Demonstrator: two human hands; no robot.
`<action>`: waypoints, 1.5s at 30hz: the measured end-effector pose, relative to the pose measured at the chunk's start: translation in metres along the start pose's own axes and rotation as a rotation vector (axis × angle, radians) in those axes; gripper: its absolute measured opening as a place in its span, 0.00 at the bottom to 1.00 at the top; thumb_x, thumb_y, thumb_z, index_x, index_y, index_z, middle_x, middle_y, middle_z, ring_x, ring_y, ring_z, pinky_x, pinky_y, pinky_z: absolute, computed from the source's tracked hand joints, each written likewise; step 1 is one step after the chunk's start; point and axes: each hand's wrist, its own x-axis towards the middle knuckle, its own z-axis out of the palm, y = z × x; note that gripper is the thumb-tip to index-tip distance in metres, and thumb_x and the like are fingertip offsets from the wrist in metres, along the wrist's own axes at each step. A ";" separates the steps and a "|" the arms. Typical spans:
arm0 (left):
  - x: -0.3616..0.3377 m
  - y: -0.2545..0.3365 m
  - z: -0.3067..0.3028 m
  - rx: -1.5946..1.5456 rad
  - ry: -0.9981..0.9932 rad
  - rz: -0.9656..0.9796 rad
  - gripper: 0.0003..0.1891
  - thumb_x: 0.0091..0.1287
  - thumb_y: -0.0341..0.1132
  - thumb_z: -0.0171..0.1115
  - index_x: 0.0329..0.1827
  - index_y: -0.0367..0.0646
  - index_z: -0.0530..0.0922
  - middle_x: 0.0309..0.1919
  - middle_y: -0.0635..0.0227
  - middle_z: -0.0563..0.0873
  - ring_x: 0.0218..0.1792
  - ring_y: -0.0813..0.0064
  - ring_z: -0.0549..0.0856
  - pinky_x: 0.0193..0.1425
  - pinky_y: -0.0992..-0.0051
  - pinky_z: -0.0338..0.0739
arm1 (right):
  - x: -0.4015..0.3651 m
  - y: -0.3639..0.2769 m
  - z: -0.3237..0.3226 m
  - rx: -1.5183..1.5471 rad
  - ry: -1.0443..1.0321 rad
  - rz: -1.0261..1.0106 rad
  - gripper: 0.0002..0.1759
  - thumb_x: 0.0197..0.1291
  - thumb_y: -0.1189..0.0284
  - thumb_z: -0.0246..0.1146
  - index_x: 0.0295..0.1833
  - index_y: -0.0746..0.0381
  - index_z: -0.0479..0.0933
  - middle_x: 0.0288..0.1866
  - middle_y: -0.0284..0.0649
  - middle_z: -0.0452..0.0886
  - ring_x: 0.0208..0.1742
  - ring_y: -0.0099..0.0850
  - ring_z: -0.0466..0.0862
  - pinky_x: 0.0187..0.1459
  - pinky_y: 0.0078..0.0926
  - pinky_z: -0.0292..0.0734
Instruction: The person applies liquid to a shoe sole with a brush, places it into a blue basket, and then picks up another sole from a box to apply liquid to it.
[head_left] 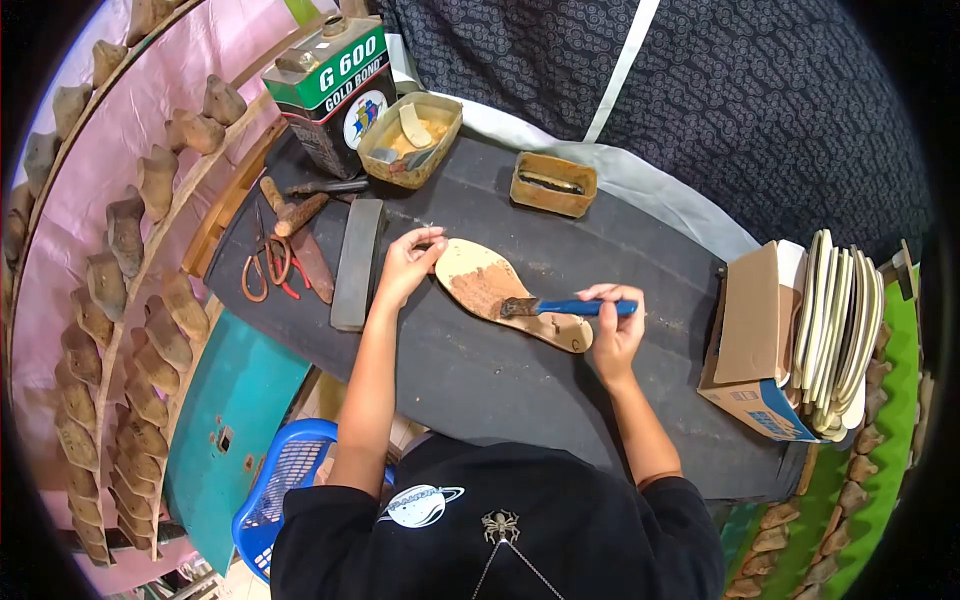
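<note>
A pale shoe insole [460,262] lies on the dark work table, its wide end toward upper left. Brown wet-looking coating covers much of its middle. My left hand [410,262] pinches the insole's wide end at the edge. In my right hand [614,335] is a paintbrush with a blue handle [575,307], fingers wrapped round the handle. The brush's dark bristles [517,308] touch the insole near its waist. The narrow heel end reaches toward my right hand.
Up left stand a glue can [335,95] and a tub with scraps [412,140]. Scissors [265,265], a hammer [295,215] and a grey block [358,265] lie left. A small box [553,185] sits at the back. A carton [745,330] holds stacked insoles [838,330] right.
</note>
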 end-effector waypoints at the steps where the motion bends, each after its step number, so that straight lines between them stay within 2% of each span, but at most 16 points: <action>1: 0.000 0.000 0.000 0.000 -0.002 -0.010 0.18 0.56 0.32 0.59 0.47 0.32 0.71 0.37 0.66 0.78 0.29 0.86 0.77 0.30 0.87 0.73 | -0.005 0.001 0.000 -0.050 -0.057 -0.043 0.07 0.57 0.76 0.51 0.38 0.64 0.61 0.36 0.47 0.73 0.38 0.32 0.75 0.42 0.28 0.71; 4: -0.001 0.002 0.002 -0.009 -0.006 -0.002 0.17 0.56 0.32 0.59 0.47 0.32 0.71 0.37 0.66 0.78 0.30 0.86 0.76 0.30 0.86 0.73 | -0.011 -0.002 0.003 -0.192 -0.215 -0.163 0.10 0.53 0.76 0.56 0.38 0.65 0.62 0.35 0.49 0.75 0.38 0.35 0.76 0.42 0.29 0.71; 7: 0.000 0.002 0.002 0.002 -0.006 -0.025 0.17 0.56 0.32 0.59 0.46 0.32 0.71 0.37 0.66 0.78 0.30 0.85 0.76 0.30 0.86 0.73 | -0.009 -0.002 0.008 -0.236 -0.254 -0.200 0.11 0.51 0.77 0.58 0.36 0.65 0.63 0.34 0.48 0.75 0.35 0.36 0.77 0.40 0.29 0.72; 9: 0.000 0.000 0.002 0.006 -0.005 -0.019 0.16 0.56 0.32 0.58 0.46 0.32 0.72 0.36 0.66 0.78 0.30 0.85 0.76 0.30 0.86 0.73 | -0.004 -0.004 0.008 -0.374 -0.325 -0.325 0.11 0.48 0.77 0.59 0.35 0.64 0.64 0.30 0.46 0.76 0.30 0.36 0.77 0.35 0.27 0.72; 13: 0.002 -0.004 0.001 0.027 -0.011 -0.012 0.16 0.57 0.32 0.58 0.45 0.32 0.72 0.36 0.66 0.78 0.30 0.85 0.76 0.30 0.86 0.73 | -0.003 -0.003 -0.003 -0.379 -0.314 -0.367 0.10 0.46 0.78 0.59 0.34 0.64 0.64 0.26 0.44 0.76 0.25 0.33 0.76 0.27 0.25 0.70; 19: 0.002 -0.005 0.001 0.032 -0.021 -0.011 0.16 0.56 0.32 0.58 0.46 0.32 0.72 0.36 0.66 0.78 0.29 0.86 0.76 0.30 0.86 0.72 | -0.006 0.001 0.004 -0.238 -0.283 -0.292 0.12 0.48 0.77 0.59 0.36 0.63 0.64 0.30 0.46 0.76 0.31 0.36 0.78 0.32 0.26 0.72; 22: 0.002 -0.005 0.001 0.052 -0.016 -0.005 0.16 0.56 0.31 0.58 0.45 0.32 0.72 0.35 0.66 0.78 0.28 0.86 0.76 0.29 0.86 0.72 | -0.003 0.001 0.006 -0.309 -0.349 -0.272 0.12 0.48 0.76 0.60 0.36 0.63 0.63 0.32 0.46 0.76 0.34 0.37 0.79 0.35 0.26 0.72; 27: 0.003 -0.008 0.001 0.047 -0.019 -0.002 0.16 0.56 0.32 0.58 0.45 0.31 0.72 0.35 0.66 0.78 0.28 0.86 0.76 0.29 0.86 0.72 | 0.000 -0.001 -0.007 -0.335 -0.342 -0.308 0.07 0.47 0.77 0.56 0.32 0.63 0.64 0.25 0.44 0.75 0.24 0.33 0.75 0.27 0.26 0.71; 30: 0.003 -0.007 0.002 0.060 -0.016 -0.007 0.16 0.56 0.32 0.59 0.45 0.32 0.72 0.35 0.66 0.78 0.28 0.86 0.76 0.29 0.86 0.72 | 0.001 -0.004 -0.013 -0.333 -0.266 -0.296 0.07 0.48 0.77 0.56 0.32 0.63 0.64 0.23 0.44 0.75 0.24 0.33 0.75 0.27 0.26 0.71; 34: 0.003 -0.006 0.002 0.069 -0.008 -0.013 0.16 0.56 0.32 0.59 0.45 0.32 0.72 0.35 0.65 0.78 0.29 0.85 0.76 0.30 0.86 0.72 | -0.001 -0.003 -0.004 -0.213 -0.209 -0.197 0.07 0.49 0.78 0.56 0.32 0.64 0.64 0.28 0.46 0.75 0.30 0.33 0.78 0.34 0.26 0.73; 35: 0.003 -0.006 0.002 0.070 -0.011 -0.014 0.16 0.56 0.32 0.59 0.45 0.32 0.72 0.35 0.65 0.78 0.29 0.85 0.76 0.30 0.86 0.72 | -0.001 -0.002 -0.003 -0.206 -0.242 -0.184 0.08 0.50 0.78 0.57 0.33 0.65 0.64 0.31 0.46 0.75 0.34 0.34 0.78 0.37 0.27 0.73; 38: 0.003 -0.006 0.003 0.083 -0.006 -0.021 0.16 0.56 0.32 0.59 0.45 0.32 0.72 0.35 0.65 0.78 0.29 0.85 0.77 0.30 0.86 0.72 | 0.001 0.004 -0.005 -0.282 -0.316 -0.165 0.08 0.50 0.79 0.57 0.34 0.64 0.64 0.32 0.46 0.75 0.35 0.34 0.78 0.38 0.27 0.73; 40: 0.003 -0.007 0.002 0.045 -0.009 -0.016 0.16 0.56 0.32 0.59 0.45 0.31 0.72 0.35 0.65 0.78 0.29 0.85 0.77 0.30 0.86 0.72 | 0.002 0.003 -0.007 -0.267 -0.287 -0.169 0.07 0.49 0.79 0.56 0.32 0.64 0.64 0.30 0.44 0.76 0.32 0.33 0.78 0.34 0.26 0.73; 43: 0.003 -0.008 0.002 0.050 -0.009 -0.009 0.16 0.56 0.31 0.59 0.45 0.31 0.72 0.35 0.65 0.77 0.29 0.84 0.77 0.30 0.86 0.73 | 0.006 0.000 -0.016 -0.286 -0.238 -0.217 0.04 0.49 0.78 0.53 0.29 0.64 0.64 0.21 0.42 0.74 0.23 0.29 0.75 0.25 0.21 0.69; 45: 0.003 -0.009 0.002 0.053 -0.010 -0.009 0.16 0.56 0.31 0.59 0.45 0.31 0.72 0.35 0.65 0.77 0.29 0.84 0.77 0.30 0.86 0.72 | 0.006 -0.002 -0.021 -0.267 -0.208 -0.203 0.04 0.49 0.78 0.53 0.29 0.64 0.64 0.20 0.42 0.73 0.23 0.29 0.75 0.25 0.21 0.69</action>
